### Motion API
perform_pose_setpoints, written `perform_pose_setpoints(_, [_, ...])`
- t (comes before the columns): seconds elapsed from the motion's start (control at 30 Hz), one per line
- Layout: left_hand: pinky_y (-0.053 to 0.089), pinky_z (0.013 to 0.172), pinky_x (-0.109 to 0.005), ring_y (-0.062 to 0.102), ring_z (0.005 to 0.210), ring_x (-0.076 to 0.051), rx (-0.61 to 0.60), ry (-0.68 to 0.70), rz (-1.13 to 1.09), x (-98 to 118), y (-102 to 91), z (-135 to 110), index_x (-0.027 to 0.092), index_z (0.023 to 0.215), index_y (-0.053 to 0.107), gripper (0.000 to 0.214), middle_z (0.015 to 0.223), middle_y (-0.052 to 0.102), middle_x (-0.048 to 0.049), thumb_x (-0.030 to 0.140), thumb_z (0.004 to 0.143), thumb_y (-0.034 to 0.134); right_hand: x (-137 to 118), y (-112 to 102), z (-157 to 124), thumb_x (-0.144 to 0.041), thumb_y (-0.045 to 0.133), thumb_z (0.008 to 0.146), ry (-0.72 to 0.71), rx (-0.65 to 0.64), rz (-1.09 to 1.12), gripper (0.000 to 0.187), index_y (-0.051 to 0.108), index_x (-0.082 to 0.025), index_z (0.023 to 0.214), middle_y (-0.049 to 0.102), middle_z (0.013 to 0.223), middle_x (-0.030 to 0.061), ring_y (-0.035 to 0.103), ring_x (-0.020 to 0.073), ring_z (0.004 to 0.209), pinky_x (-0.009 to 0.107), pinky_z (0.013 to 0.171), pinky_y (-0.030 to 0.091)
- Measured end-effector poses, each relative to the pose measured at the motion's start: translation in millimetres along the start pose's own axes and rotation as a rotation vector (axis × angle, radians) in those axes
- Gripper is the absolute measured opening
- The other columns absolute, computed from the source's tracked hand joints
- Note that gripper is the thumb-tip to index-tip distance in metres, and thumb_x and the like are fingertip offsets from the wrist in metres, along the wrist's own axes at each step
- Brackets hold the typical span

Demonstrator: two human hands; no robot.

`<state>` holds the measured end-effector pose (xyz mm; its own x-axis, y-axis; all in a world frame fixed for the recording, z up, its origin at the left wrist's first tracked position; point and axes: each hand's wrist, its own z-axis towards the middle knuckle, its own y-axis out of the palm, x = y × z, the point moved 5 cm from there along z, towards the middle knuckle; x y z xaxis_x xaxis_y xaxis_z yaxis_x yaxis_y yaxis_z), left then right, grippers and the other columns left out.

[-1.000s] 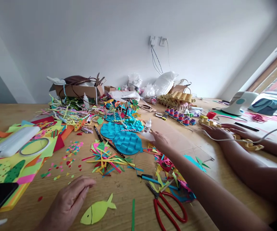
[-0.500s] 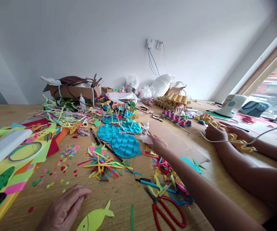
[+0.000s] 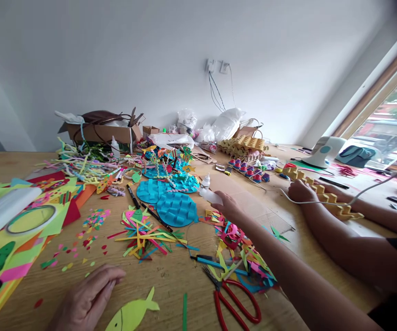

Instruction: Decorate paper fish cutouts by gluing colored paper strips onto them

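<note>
Left hand [image 3: 84,299] flat on bench [image 3: 170,280], grip apart, holding nothing. Green paper fish [image 3: 131,315] just beside, at its 4 o'clock. Right hand [image 3: 228,206] stretched out, grip pinched on white scrap [image 3: 214,196]. Glue bottle [image 3: 204,182] near, at 11 o'clock. Cardboard box [image 3: 98,133] at far 11 o'clock holds brown bag [image 3: 103,115]. Co-worker's hand [image 3: 302,191] on egg-carton strip [image 3: 325,198].

On the bench [image 3: 170,280], the left hand [image 3: 88,299] lies flat at the near edge, a paper fish [image 3: 131,312] just to its right. Scissors [image 3: 234,299] lie farther right, before a heap of paper scraps [image 3: 239,257]. The right hand [image 3: 227,204] reaches across, beside a glue bottle [image 3: 205,182], with paper discs [image 3: 175,209] to its left. A cardboard box [image 3: 98,131] stands back left, an egg tray [image 3: 243,145] back right.
</note>
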<state>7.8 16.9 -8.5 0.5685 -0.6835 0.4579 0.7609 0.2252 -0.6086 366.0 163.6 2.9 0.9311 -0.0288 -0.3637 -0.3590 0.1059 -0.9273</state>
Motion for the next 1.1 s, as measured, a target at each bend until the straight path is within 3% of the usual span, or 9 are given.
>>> perform_pose_setpoints(0.2, [0.050,0.058,-0.010,0.067,0.061,-0.011,-0.004,-0.045,-0.025,-5,1.2,-1,0.029,0.085,0.062,0.013,0.072,0.070,0.0054,0.034,0.085,0.050,-31,-18,-32,-0.031,0.055,0.078,-0.125,-0.032,0.253,0.040,0.050,-0.016,0.115,0.061,0.094,0.0040,0.057,0.0174,0.079,0.027,0.065,0.043])
perform_pose_setpoints(0.4, [0.052,0.057,-0.016,0.067,0.061,-0.014,-0.031,-0.216,-0.014,-7,-6.8,8,0.024,0.077,0.062,0.017,0.069,0.070,0.0020,0.033,0.081,0.049,-71,-3,-79,-0.039,0.061,0.071,-0.258,-0.353,0.749,0.043,0.054,-0.015,0.106,0.058,0.082,0.0004,0.054,0.0141,0.071,0.024,0.059,0.043])
perform_pose_setpoints(0.57, [0.051,0.060,-0.019,0.066,0.064,-0.015,-0.104,-0.311,-0.020,-10,-16.6,10,0.021,0.076,0.062,0.020,0.071,0.069,-0.0003,0.028,0.079,0.044,-98,-11,-121,-0.031,0.065,0.070,-0.369,-0.440,0.487,0.037,0.060,-0.019,0.105,0.062,0.092,0.0014,0.056,0.0175,0.080,0.025,0.067,0.043])
perform_pose_setpoints(0.8, [0.050,0.065,-0.019,0.065,0.071,-0.013,-0.360,-0.161,-0.005,22,-16.4,-10,0.022,0.076,0.063,0.029,0.076,0.067,-0.0002,0.013,0.077,0.036,-118,-13,-153,-0.024,0.067,0.070,-0.428,-0.463,0.018,0.038,0.061,-0.024,0.108,0.064,0.103,0.0047,0.059,0.0237,0.093,0.031,0.077,0.043])
perform_pose_setpoints(0.93, [0.050,0.068,-0.020,0.064,0.076,-0.014,-0.394,-0.133,0.016,33,-15.4,-28,0.022,0.083,0.063,0.034,0.081,0.067,-0.0012,0.008,0.076,0.033,-126,0,-162,-0.026,0.065,0.073,-0.473,-0.494,-0.071,0.038,0.059,-0.025,0.111,0.063,0.106,0.0058,0.058,0.0251,0.097,0.033,0.080,0.043])
perform_pose_setpoints(1.1, [0.050,0.075,-0.022,0.062,0.085,-0.014,-0.351,-0.067,0.055,38,-15.1,-39,0.023,0.089,0.063,0.038,0.090,0.066,-0.0014,0.004,0.077,0.032,-136,13,-165,-0.026,0.063,0.074,-0.564,-0.454,-0.160,0.034,0.058,-0.024,0.108,0.062,0.104,0.0056,0.059,0.0259,0.094,0.033,0.077,0.043])
